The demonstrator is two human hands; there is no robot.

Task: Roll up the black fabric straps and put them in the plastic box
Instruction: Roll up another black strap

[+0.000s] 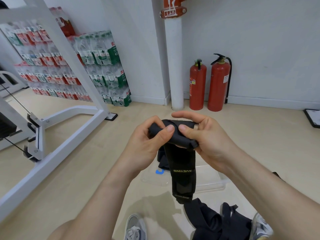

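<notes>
Above the plastic box [213, 185], your left hand [147, 141] and right hand [210, 139] pinch the part-rolled black strap [181, 160], fingers curled; beside the box, probably more straps [214, 222].

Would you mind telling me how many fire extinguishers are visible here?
2. The shorter fire extinguisher stands just right of the white pipe; the taller fire extinguisher stands at its right.

Black strap [181, 170]: rolled end gripped by left hand [147, 141] and right hand [207, 139], tail hanging toward 6 o'clock
Plastic box [213, 181]: clear, behind the hanging tail
Other straps [216, 222]: heaped at 5 o'clock
</notes>
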